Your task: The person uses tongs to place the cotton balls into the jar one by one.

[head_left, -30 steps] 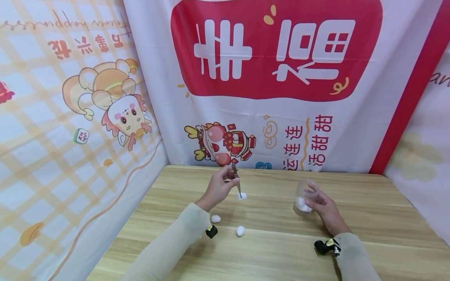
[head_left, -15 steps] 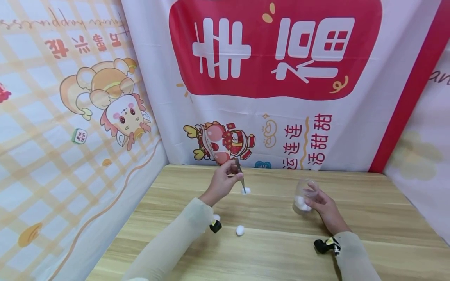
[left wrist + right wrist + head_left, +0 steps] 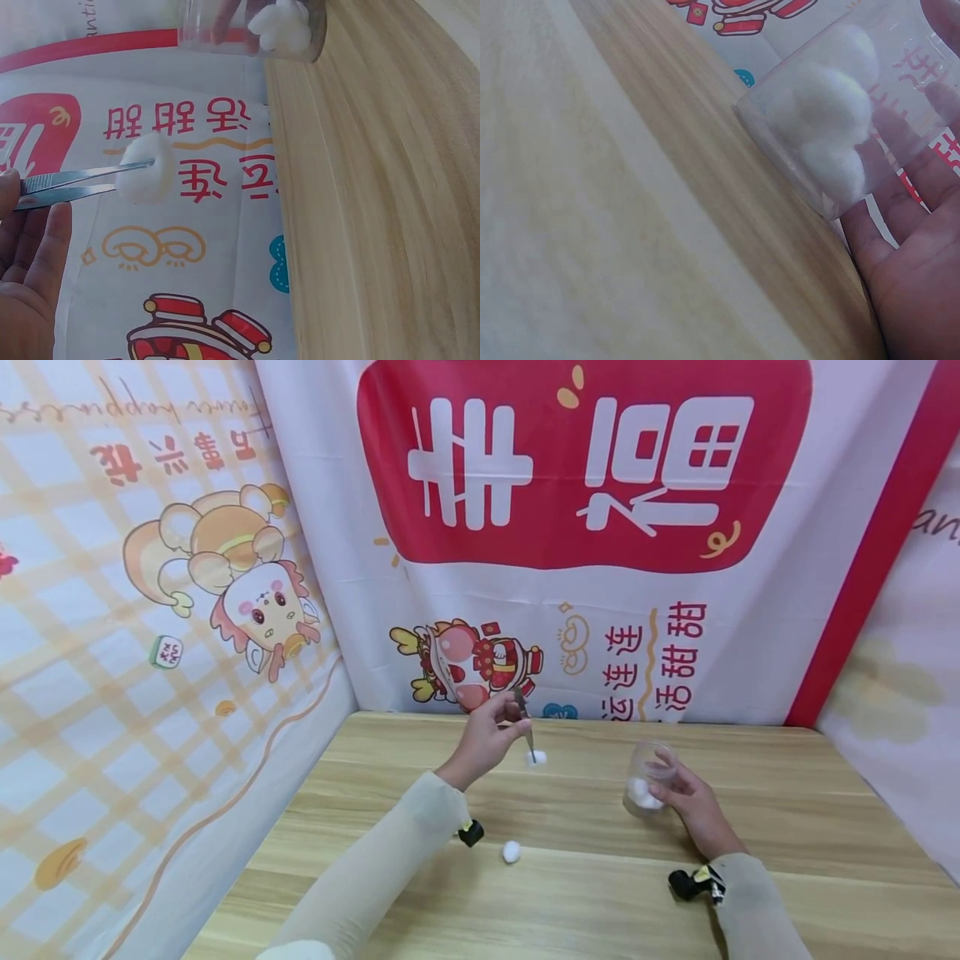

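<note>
My left hand (image 3: 486, 742) pinches metal tweezers (image 3: 75, 186), whose tips grip a white cotton ball (image 3: 146, 171). In the head view this cotton ball hangs over the far part of the table, left of a clear plastic jar (image 3: 651, 768). Fingers of my right hand (image 3: 697, 806) curl round the jar's right side. Several cotton balls (image 3: 821, 109) lie at the jar's bottom, seen through its wall in the right wrist view. Another loose cotton ball (image 3: 512, 852) rests on the table, nearer to me than the tweezers.
Everything stands on a wood-grain table (image 3: 585, 902). A printed cloth (image 3: 585, 585) hangs along its far edge, and a checked cloth (image 3: 187, 710) hangs on the left. Small black cameras (image 3: 471, 833) are worn on both wrists.
My left hand has moved right and away from me, carrying the tweezers and cotton ball toward the jar. A table cotton ball has become hidden behind my left forearm. The right hand stays put.
</note>
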### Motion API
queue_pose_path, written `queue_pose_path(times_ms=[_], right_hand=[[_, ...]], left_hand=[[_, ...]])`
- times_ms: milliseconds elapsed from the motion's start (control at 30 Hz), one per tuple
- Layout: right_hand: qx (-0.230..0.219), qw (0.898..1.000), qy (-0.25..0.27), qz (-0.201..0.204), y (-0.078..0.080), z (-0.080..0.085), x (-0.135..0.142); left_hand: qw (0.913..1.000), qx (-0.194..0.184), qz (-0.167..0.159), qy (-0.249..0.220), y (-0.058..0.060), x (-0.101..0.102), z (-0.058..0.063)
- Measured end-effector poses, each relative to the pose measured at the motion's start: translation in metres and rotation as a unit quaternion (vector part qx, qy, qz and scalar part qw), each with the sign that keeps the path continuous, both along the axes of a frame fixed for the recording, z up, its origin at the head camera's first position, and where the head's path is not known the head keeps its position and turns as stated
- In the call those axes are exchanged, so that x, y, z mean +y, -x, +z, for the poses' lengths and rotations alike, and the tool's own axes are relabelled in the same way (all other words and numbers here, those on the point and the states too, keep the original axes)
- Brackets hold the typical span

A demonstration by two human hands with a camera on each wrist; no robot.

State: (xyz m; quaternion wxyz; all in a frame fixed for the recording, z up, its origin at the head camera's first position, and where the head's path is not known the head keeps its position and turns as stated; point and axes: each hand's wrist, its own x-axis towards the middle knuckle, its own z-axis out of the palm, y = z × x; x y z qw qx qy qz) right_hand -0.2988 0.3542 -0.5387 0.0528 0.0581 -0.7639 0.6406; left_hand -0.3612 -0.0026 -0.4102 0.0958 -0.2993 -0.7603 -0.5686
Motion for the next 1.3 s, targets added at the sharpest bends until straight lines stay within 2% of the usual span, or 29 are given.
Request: queue_pose_path(times_ms=[400,800,1300], right_hand=[[0.0,1.0,0.008,0.002,-0.001,0.001,0.0],[-0.003,1.0,0.001,-0.001,0.0,0.001,0.001],[-0.009,1.0,0.013,-0.001,0.001,0.001,0.0]], left_hand=[[0.9997,0.016,-0.02,0.001,0.004,0.012,0.006],[0.9983,0.033,-0.048,-0.005,0.009,0.03,0.005],[0.9973,0.041,-0.06,-0.008,0.009,0.049,0.008]])
